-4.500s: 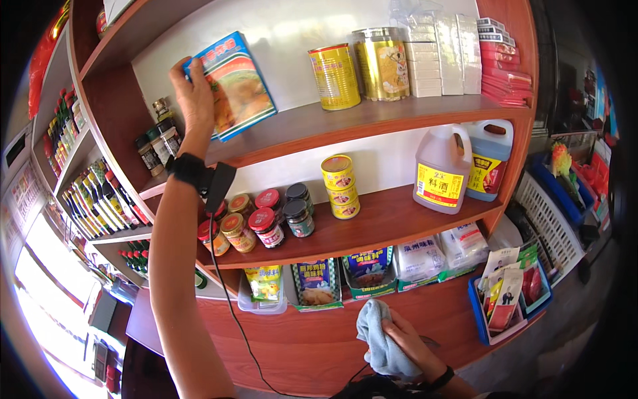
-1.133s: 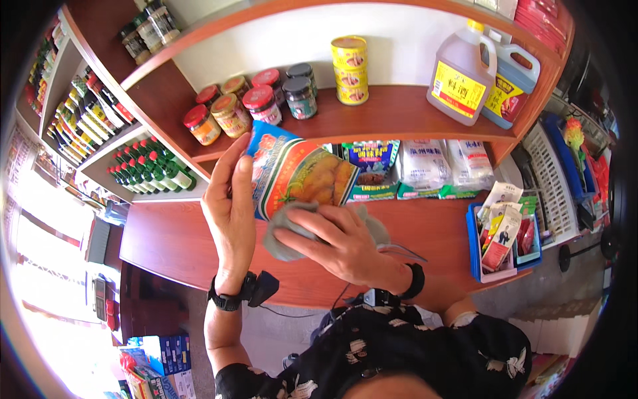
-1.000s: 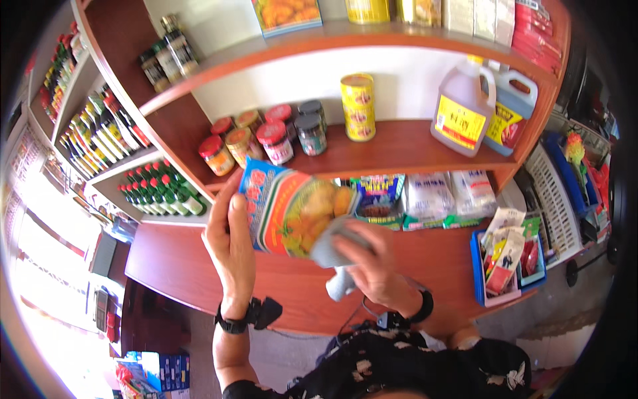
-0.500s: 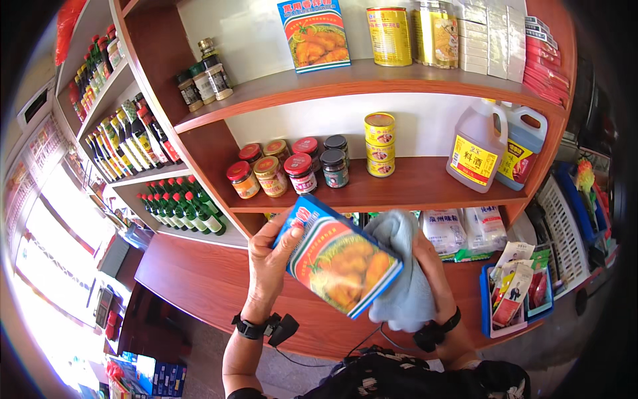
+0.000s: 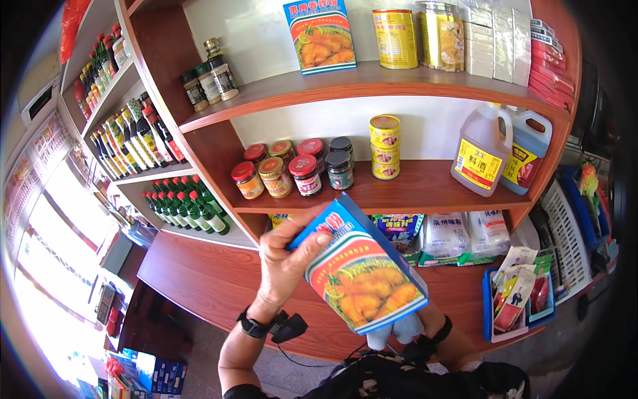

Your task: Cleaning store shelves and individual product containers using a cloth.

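My left hand (image 5: 282,259) grips a blue cardboard food box (image 5: 365,279) by its upper left corner, thumb on the front and fingers behind. The box is tilted, and its front shows a picture of golden fried food. Behind its lower right part is my right hand (image 5: 433,322), with only the back and wrist showing. A grey cloth (image 5: 397,331) held by that hand shows below the box's bottom edge; the fingers are hidden. A matching box (image 5: 321,36) stands upright on the upper shelf.
Before me is a wooden shelf unit (image 5: 425,189) with jars (image 5: 306,176), stacked yellow cans (image 5: 385,147) and large jugs (image 5: 480,153). Packets (image 5: 444,236) lie below. A blue bin (image 5: 493,326) of sachets sits on the counter (image 5: 193,276) at right. Bottles (image 5: 189,209) fill the left shelves.
The food box has moved right and slightly down and now covers most of the cloth. My right hand has gone lower, behind the box.
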`<state>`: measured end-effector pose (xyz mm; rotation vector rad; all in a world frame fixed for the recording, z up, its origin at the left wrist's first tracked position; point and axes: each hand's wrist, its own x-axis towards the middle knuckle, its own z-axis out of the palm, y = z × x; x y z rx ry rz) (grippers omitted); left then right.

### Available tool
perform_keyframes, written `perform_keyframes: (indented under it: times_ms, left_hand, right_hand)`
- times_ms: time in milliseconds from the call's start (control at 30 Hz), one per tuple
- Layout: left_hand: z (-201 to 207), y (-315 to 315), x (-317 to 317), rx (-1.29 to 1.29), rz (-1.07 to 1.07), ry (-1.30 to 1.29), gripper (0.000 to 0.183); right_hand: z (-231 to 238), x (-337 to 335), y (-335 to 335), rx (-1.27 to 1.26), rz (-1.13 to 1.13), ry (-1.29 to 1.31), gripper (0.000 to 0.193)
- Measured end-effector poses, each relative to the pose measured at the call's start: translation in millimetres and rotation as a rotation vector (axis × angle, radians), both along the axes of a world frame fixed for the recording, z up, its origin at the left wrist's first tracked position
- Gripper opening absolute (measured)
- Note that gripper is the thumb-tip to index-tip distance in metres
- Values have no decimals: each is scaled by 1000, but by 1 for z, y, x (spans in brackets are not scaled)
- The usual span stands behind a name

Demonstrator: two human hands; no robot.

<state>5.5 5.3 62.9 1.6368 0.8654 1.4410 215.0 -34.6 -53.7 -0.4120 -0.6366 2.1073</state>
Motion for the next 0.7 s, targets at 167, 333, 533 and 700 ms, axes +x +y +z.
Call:
perform_keyframes:
  times_ms: [167, 333, 533, 700]
  left_hand:
    - [36, 13, -23, 153, 83, 111, 40]
    - [57, 15, -22, 253, 44, 233, 40]
    - [69, 18, -25, 571, -14, 478, 53]
    - [45, 29, -27, 428, -147, -303, 94]
  right_hand:
    - [39, 17, -8, 257, 2, -64, 91]
    - [67, 25, 5, 385, -134, -407, 85]
    - [77, 17, 15, 551, -233, -642, 61]
    - [84, 2, 22, 463, -415, -498, 51]
